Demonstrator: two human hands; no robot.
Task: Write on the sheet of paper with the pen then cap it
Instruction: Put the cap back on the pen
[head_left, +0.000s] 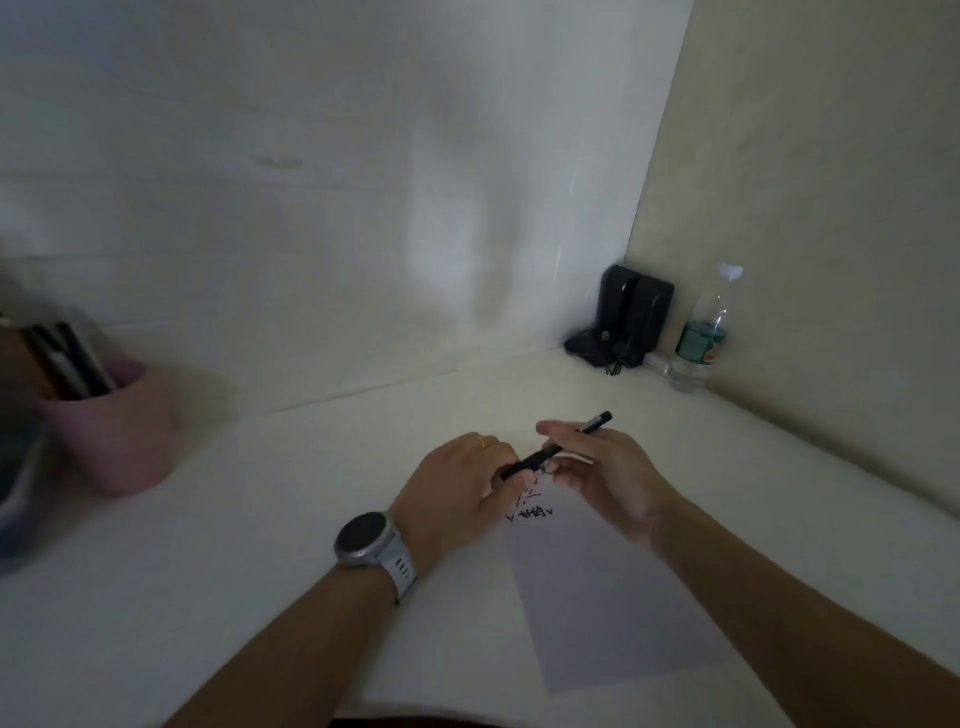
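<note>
A black pen (540, 457) is held slantwise a little above a white sheet of paper (602, 597) that lies on the pale desk (260, 571). My right hand (608, 478) grips the pen's upper part, and its far end (597, 422) sticks out past my fingers. My left hand (457, 488), with a ring and a grey wristwatch, pinches the pen's lower end. Whether that end carries the cap I cannot tell. Several dark handwritten marks (530, 512) show on the sheet just under both hands.
A pink cup (119, 431) with several pens stands at the left, blurred. In the far right corner sit a black device with cables (623, 322) and a clear water bottle (704, 332). Walls close the desk at the back and the right.
</note>
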